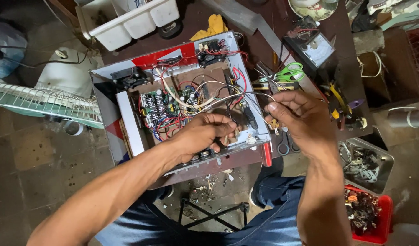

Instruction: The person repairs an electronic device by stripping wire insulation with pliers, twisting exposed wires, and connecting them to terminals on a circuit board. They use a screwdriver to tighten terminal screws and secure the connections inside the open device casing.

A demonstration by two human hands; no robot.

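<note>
1. we see the left hand point(205, 134) curled over the front right part of the open metal chassis point(127, 132), its fingers pinched narrow around thin wires point(218, 98) near the chassis's front edge.
2. the right hand point(300, 116) hovers just off the right edge of the chassis, thumb and forefinger closed on the same run of wires, which arcs from the circuit boards across to it.
3. a small tan connector point(274, 123) hangs just below the right hand's fingers; we cannot tell whether it is gripped.
4. inside the chassis lie a green circuit board point(161, 107) at the left, a brown board point(209, 84) in the middle, and a small black fan point(212, 51) at the far corner.
5. green-handled scissors point(289, 73) rest on the dark table point(259, 11), just beyond the right hand, with an analog meter point(316, 50) further back.
6. a red tray of small parts point(369, 214) sits low at the right, beside the right forearm.
</note>
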